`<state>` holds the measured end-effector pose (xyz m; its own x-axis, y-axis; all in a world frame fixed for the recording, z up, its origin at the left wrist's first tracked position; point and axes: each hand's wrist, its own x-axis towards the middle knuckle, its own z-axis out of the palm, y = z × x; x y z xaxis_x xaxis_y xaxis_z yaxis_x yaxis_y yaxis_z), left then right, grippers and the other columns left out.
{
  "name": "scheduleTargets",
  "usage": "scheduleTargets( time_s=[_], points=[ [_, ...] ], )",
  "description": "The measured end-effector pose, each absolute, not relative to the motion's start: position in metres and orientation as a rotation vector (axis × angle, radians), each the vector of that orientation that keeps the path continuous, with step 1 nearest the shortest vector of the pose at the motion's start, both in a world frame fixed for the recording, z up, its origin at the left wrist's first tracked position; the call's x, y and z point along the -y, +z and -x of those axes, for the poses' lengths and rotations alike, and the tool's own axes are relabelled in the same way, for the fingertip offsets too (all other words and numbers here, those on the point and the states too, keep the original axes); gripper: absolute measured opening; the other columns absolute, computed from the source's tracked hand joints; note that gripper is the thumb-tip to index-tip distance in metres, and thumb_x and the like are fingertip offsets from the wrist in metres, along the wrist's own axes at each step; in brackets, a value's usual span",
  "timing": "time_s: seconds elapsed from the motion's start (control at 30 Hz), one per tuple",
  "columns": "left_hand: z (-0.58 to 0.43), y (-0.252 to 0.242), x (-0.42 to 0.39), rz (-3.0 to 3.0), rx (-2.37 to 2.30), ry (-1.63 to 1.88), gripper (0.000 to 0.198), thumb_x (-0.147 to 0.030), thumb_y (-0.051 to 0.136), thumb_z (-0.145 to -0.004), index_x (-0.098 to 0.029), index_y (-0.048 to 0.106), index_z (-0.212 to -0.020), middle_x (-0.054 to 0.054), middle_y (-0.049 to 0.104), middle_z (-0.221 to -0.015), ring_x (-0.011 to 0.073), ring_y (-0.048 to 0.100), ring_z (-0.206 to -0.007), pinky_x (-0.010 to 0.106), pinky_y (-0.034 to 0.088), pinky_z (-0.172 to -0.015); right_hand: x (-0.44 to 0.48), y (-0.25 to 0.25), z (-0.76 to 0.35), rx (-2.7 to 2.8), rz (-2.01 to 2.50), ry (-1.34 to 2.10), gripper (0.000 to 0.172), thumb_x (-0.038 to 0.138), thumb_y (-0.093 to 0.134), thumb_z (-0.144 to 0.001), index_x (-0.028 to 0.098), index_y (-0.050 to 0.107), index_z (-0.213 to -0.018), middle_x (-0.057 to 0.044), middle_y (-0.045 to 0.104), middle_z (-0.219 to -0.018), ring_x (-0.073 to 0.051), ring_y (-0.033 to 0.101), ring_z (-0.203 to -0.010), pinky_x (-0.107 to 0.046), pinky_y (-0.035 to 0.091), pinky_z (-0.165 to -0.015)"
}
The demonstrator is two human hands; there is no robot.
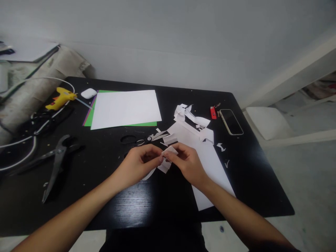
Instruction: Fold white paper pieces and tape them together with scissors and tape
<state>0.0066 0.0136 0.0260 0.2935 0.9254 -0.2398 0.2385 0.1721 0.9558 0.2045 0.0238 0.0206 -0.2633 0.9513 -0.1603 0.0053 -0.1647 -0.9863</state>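
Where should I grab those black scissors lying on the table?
Probably by the handle loops, coming from the left. The scissors lie flat with their blades pointing right into the paper scraps, so the loops are the free, blunt end.

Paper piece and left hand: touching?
Touching. The head view shows the left hand pinching the paper piece with its fingertips; the right hand grips it too.

A: Surface?
B: Black table (258, 183). Far left: yellow glue gun (61, 98), white earbud case (89, 93), white sheet (125, 108) over a green sheet (141, 124).
A: Centre, right?
B: Scissors (147, 138) centre; pliers (56, 157) near left. Cut sheet (210, 164), paper scraps (190, 117) behind it. Red lighter (213, 112) just beside the phone (231, 121), far right.
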Motion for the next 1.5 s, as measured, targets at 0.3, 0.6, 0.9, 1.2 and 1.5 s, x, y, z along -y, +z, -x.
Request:
scheduleTargets(
  time_s=[0.3, 0.6, 0.9, 1.2, 1.5],
  points=[
    [-0.001, 0.025, -0.013, -1.388, -1.225, 0.693, 0.033, -0.043, 0.071, -0.091, -0.020, 0.068, -0.116, 0.006, 0.076, -0.094, 0.0194, 0.072, -0.078, 0.031, 0.057, -0.068, -0.025, 0.019, -0.204, 1.242, 1.180, 1.567, 0.021, 0.040, 0.083, -0.084, 0.021, 0.076, -0.088, 0.000, 0.071, -0.078, -0.016, 0.066, -0.068, -0.031, 0.060, -0.069],
    [0.046, 0.014, -0.042, -2.281, -1.805, 0.408, 0.027, -0.031, 0.052, -0.094, -0.015, 0.068, -0.108, 0.015, 0.070, -0.111, 0.0346, 0.063, -0.109, 0.049, 0.050, -0.099, -0.023, 0.020, -0.205, 1.166, 1.198, 1.595, 0.024, 0.039, 0.086, -0.081, 0.020, 0.076, -0.091, -0.002, 0.076, -0.086, -0.017, 0.071, -0.076, -0.033, 0.065, -0.074],
    [0.062, 0.012, -0.044, -2.299, -1.817, 0.157, 0.036, -0.037, 0.053, -0.090, -0.013, 0.067, -0.113, 0.017, 0.068, -0.111, 0.0350, 0.066, -0.104, 0.049, 0.052, -0.098, -0.023, 0.017, -0.204, 1.097, 1.132, 1.661, 0.027, 0.040, 0.087, -0.081, 0.020, 0.073, -0.093, -0.001, 0.074, -0.081, -0.019, 0.076, -0.074, -0.035, 0.069, -0.070],
    [0.054, 0.022, -0.044, -2.368, -1.783, -0.116, 0.036, -0.036, 0.060, -0.082, -0.013, 0.067, -0.109, 0.019, 0.070, -0.107, 0.0408, 0.068, -0.104, 0.053, 0.052, -0.091, -0.025, 0.015, -0.204, 1.027, 1.130, 1.726, 0.027, 0.039, 0.089, -0.077, 0.020, 0.074, -0.089, 0.000, 0.073, -0.084, -0.015, 0.073, -0.073, -0.032, 0.069, -0.071],
    [0.070, 0.030, -0.042, -2.143, -1.828, 0.079, 0.034, -0.046, 0.065, -0.081, -0.021, 0.064, -0.103, 0.014, 0.075, -0.094, 0.0352, 0.071, -0.080, 0.042, 0.050, -0.073, -0.026, 0.012, -0.206, 0.916, 1.081, 1.806, 0.028, 0.038, 0.089, -0.079, 0.018, 0.070, -0.081, 0.001, 0.071, -0.079, -0.016, 0.073, -0.074, -0.031, 0.067, -0.070]
  ],
)
